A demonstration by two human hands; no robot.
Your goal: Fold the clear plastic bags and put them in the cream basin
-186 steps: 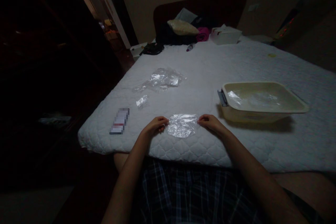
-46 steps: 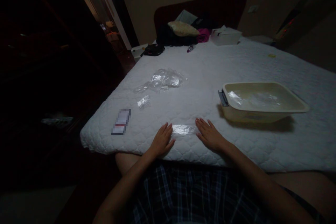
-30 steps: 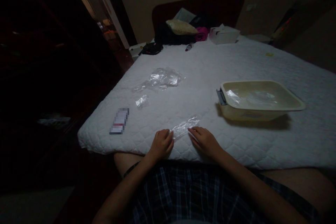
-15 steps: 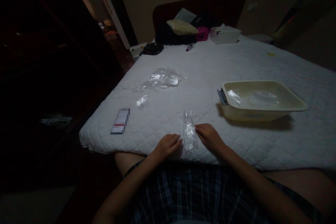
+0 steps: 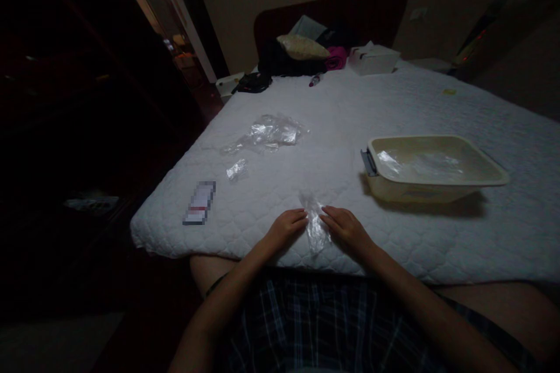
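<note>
A clear, crinkled plastic bag (image 5: pixel 317 229) lies on the white quilted bed near its front edge, between my two hands. My left hand (image 5: pixel 289 226) rests at the bag's left side, its fingertips at the plastic. On the right side, my right hand (image 5: pixel 346 227) has its fingers on the bag's edge, and the fingers look pressed together. Both hands appear closed on the bag's upper half, which is slightly bunched. Farther back lies a loose pile of clear plastic bags (image 5: pixel 273 132), with a small folded one (image 5: pixel 237 169) in front of it.
A cream plastic tub (image 5: pixel 437 186) with clear plastic inside stands to the right. A pixelated flat object (image 5: pixel 199 203) lies at the left. Toward the headboard are a white box (image 5: pixel 374 60), a pillow (image 5: pixel 301 46), a rolled pink cloth (image 5: pixel 336 58) and a black bag (image 5: pixel 254 82).
My left hand has moved forward and right to the bag. The bag's top now tilts left and looks more bunched. My right hand has shifted slightly left.
</note>
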